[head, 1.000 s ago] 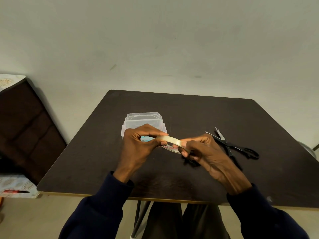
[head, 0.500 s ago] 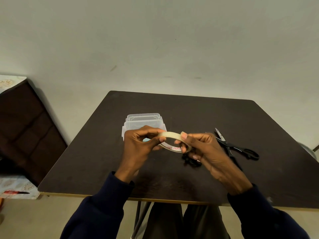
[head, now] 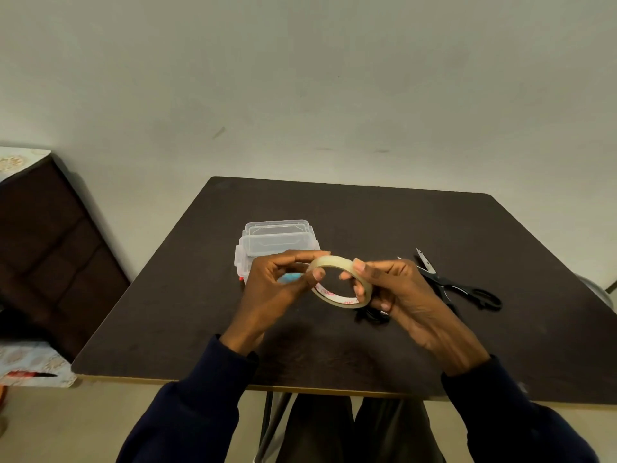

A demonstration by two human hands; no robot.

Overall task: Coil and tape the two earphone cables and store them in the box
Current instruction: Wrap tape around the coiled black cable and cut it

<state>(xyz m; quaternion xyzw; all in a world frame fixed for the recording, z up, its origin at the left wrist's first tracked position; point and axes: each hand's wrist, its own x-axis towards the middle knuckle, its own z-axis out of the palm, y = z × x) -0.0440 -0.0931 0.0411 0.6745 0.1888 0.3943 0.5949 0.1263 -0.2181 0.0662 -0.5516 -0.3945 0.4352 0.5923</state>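
Both hands hold a roll of clear tape (head: 337, 297) above the dark table (head: 367, 222). My left hand (head: 277, 289) pinches its left rim with thumb and fingertips. My right hand (head: 397, 295) grips the right side, one finger on the outer face. A clear plastic box (head: 273, 243) with its lid sits just behind my left hand; something blue and red shows inside it. A black coiled earphone cable (head: 369, 315) lies on the table under my right hand, mostly hidden.
Black scissors (head: 457, 285) lie on the table right of my hands, blades pointing away. A dark wooden cabinet (head: 50, 255) stands to the left, against the pale wall. The table's front edge runs just above my lap.
The tape roll has tilted up so its opening faces me more, and my hands have turned it slightly. Box, scissors and cable have not moved.
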